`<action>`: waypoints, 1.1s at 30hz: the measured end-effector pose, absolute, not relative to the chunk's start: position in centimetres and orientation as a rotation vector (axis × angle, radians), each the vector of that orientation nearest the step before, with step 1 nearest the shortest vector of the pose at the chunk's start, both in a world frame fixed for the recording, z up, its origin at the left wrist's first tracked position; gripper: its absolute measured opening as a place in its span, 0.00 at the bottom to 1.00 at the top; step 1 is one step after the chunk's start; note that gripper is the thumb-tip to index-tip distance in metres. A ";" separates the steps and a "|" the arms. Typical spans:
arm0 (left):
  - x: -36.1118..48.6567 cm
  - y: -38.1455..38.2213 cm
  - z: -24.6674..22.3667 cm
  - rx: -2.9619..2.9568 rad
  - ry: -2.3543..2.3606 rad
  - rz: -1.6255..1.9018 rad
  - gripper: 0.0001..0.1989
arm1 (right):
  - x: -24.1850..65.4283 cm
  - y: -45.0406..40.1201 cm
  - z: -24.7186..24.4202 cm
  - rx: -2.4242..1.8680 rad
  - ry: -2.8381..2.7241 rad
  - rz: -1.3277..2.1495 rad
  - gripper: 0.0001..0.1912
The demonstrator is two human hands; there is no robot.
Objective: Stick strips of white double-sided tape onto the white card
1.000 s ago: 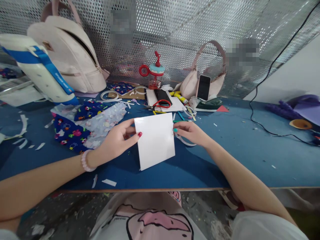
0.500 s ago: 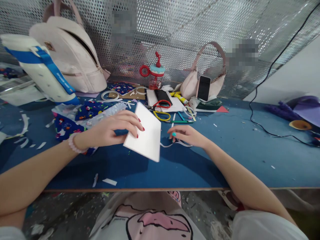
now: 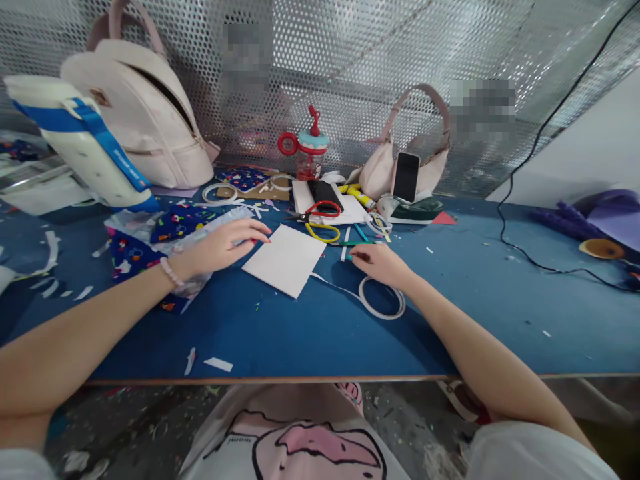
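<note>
A square white board [image 3: 286, 260] lies flat on the blue table. Beside its upper left edge hovers my left hand [image 3: 226, 245], fingers stretched out and holding nothing. My right hand [image 3: 381, 263] is to the right of the board, its fingers curled together close to a short white strip [image 3: 345, 244]; whether anything is between the fingertips is hidden. Just below that hand rests a roll of narrow white tape [image 3: 364, 303], its loose end running to the board's right edge. Scissors with red and yellow handles [image 3: 323, 232] lie behind the board.
Patterned blue fabric [image 3: 131, 248] in clear wrap lies by my left wrist. A white bottle [image 3: 83, 143], backpack [image 3: 145, 120], red-handled cup [image 3: 311, 150], handbag [image 3: 433, 163] and phone [image 3: 405, 177] stand along the back. A black cable [image 3: 520, 250] crosses the right side. Paper scraps [image 3: 219, 364] are scattered about.
The white board, tilted up in my left hand before, now lies flat and released. My left hand has moved left. The tape roll under my right hand now shows on the table.
</note>
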State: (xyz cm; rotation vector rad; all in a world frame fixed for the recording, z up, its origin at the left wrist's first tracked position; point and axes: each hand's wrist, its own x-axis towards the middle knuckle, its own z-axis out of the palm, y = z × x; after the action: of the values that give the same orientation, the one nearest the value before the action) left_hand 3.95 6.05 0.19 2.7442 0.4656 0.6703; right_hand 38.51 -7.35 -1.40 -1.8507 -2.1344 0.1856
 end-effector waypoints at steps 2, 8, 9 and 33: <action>4.6 4.9 -0.4 2.774 0.438 0.479 0.19 | 39.1 -6.9 -1.7 -1.854 -2.107 0.108 0.15; 5.4 3.4 -2.0 2.881 0.403 0.105 0.28 | 41.2 -5.5 -2.8 -1.871 -2.198 -0.163 0.16; 5.4 3.5 -2.0 2.903 0.403 0.073 0.28 | 41.4 -5.4 -2.8 -1.872 -2.209 -0.164 0.15; 5.9 2.5 -0.9 2.891 0.085 0.064 0.23 | 34.7 -3.5 3.0 -0.959 -2.959 -0.577 0.17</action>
State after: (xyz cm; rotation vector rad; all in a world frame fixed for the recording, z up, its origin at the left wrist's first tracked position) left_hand 5.95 2.46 -0.90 2.8915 0.0855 0.0645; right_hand 34.66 -3.45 3.03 -0.9593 -2.9592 -0.5766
